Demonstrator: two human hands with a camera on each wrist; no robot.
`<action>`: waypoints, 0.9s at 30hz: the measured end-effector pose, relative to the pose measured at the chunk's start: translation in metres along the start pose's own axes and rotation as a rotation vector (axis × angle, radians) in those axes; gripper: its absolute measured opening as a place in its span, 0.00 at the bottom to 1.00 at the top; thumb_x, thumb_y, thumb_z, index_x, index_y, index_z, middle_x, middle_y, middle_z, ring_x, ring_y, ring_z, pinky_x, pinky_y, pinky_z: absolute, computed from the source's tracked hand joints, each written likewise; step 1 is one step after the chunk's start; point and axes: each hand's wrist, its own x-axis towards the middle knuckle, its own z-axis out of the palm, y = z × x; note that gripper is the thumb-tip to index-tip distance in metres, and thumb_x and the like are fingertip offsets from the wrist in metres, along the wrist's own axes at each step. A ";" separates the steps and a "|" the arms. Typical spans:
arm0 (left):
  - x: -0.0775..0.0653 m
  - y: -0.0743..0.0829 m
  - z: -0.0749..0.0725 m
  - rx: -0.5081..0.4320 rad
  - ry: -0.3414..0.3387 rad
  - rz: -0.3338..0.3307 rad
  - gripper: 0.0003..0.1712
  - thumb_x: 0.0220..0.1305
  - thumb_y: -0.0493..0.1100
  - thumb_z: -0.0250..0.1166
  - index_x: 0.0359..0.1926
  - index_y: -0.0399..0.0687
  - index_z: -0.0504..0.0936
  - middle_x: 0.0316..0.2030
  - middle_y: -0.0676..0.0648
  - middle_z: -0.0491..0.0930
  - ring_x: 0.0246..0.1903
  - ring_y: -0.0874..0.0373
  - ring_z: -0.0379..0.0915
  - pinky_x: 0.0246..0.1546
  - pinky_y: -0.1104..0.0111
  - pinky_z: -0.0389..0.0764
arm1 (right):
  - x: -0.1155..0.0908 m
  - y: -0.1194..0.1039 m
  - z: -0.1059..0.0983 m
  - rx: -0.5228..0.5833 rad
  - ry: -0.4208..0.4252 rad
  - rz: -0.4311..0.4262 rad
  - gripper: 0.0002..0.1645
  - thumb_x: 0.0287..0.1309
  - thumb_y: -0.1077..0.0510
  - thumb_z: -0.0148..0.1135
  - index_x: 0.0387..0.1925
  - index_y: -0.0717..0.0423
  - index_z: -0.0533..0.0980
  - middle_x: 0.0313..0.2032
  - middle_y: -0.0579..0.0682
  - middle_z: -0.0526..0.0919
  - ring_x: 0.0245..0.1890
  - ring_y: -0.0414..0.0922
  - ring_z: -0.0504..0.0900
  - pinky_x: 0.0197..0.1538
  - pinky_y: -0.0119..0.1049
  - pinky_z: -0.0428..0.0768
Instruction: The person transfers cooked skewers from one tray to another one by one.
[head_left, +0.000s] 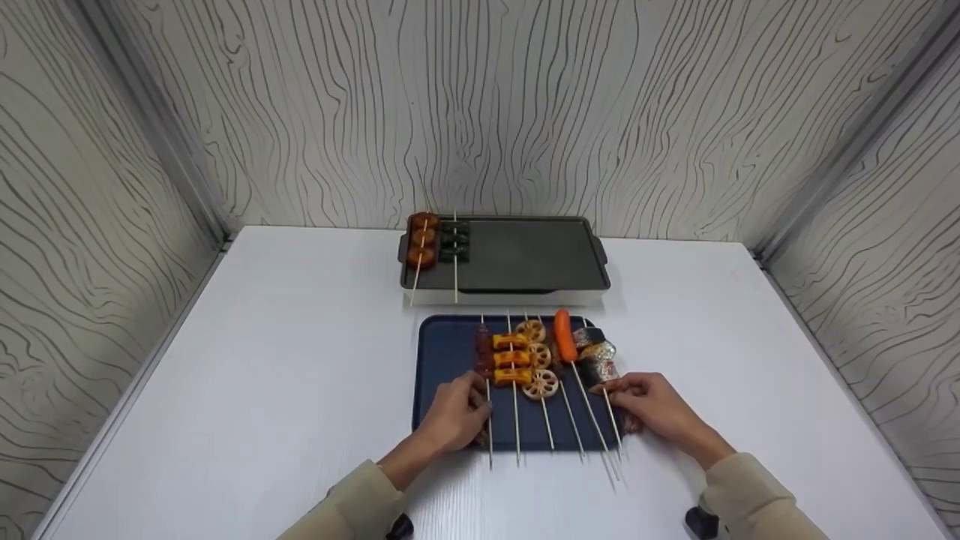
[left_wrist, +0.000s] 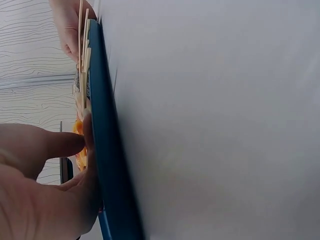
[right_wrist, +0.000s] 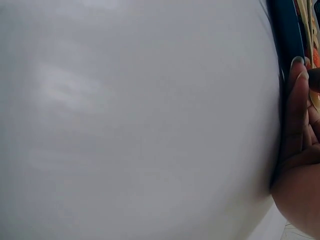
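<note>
Skewers lie side by side on a dark blue tray (head_left: 442, 337). My left hand (head_left: 456, 412) is at the left end of the row, thumb and fingers pinching the dark red skewer (head_left: 483, 345) near its stick. At the right end, my right hand (head_left: 651, 401) pinches the lower part of the skewer with silvery fish-like pieces (head_left: 600, 367). Between them lie a yellow-orange skewer (head_left: 512, 358), a lotus root skewer (head_left: 540, 384) and an orange-red sausage skewer (head_left: 565, 337). The left wrist view shows the left thumb (left_wrist: 67, 145) by the tray's edge; the right wrist view shows fingertips (right_wrist: 299, 70) there.
Behind the tray stands a black griddle (head_left: 532, 255) on a pale base. A skewer of round brown slices (head_left: 423, 237) and a dark green skewer (head_left: 454, 240) lie on its left side. A white table (head_left: 300, 337) carries everything; patterned panels (head_left: 487, 105) enclose it.
</note>
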 end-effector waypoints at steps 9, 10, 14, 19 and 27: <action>0.002 0.004 -0.011 0.100 0.033 0.024 0.08 0.69 0.35 0.63 0.46 0.34 0.81 0.31 0.48 0.81 0.29 0.60 0.75 0.34 0.64 0.77 | 0.000 -0.001 0.001 -0.025 0.007 0.003 0.17 0.66 0.65 0.60 0.52 0.73 0.80 0.27 0.50 0.85 0.17 0.35 0.74 0.23 0.29 0.77; 0.002 0.005 -0.013 0.110 0.033 0.022 0.08 0.69 0.35 0.63 0.46 0.34 0.81 0.31 0.48 0.81 0.29 0.60 0.75 0.34 0.64 0.77 | -0.001 -0.001 0.001 -0.020 0.003 0.004 0.17 0.66 0.65 0.60 0.52 0.73 0.80 0.26 0.50 0.84 0.16 0.36 0.74 0.22 0.29 0.77; 0.006 0.012 -0.023 0.142 0.031 0.031 0.08 0.70 0.35 0.62 0.46 0.35 0.81 0.33 0.47 0.82 0.31 0.59 0.75 0.35 0.63 0.77 | -0.002 -0.003 0.000 -0.003 -0.007 0.005 0.18 0.66 0.65 0.60 0.53 0.73 0.79 0.25 0.49 0.83 0.16 0.35 0.74 0.22 0.29 0.76; 0.015 0.023 -0.039 0.163 0.059 0.072 0.07 0.71 0.35 0.61 0.45 0.34 0.82 0.35 0.46 0.82 0.33 0.57 0.76 0.37 0.64 0.79 | -0.002 -0.003 0.000 -0.005 -0.006 0.011 0.18 0.66 0.65 0.60 0.53 0.73 0.79 0.25 0.49 0.84 0.16 0.36 0.74 0.22 0.30 0.77; 0.033 0.046 -0.066 0.488 0.204 0.213 0.07 0.70 0.37 0.64 0.47 0.41 0.83 0.41 0.43 0.81 0.39 0.49 0.80 0.40 0.54 0.83 | 0.000 -0.001 0.000 -0.030 0.002 -0.011 0.16 0.66 0.65 0.61 0.51 0.73 0.80 0.26 0.50 0.83 0.17 0.36 0.75 0.23 0.30 0.77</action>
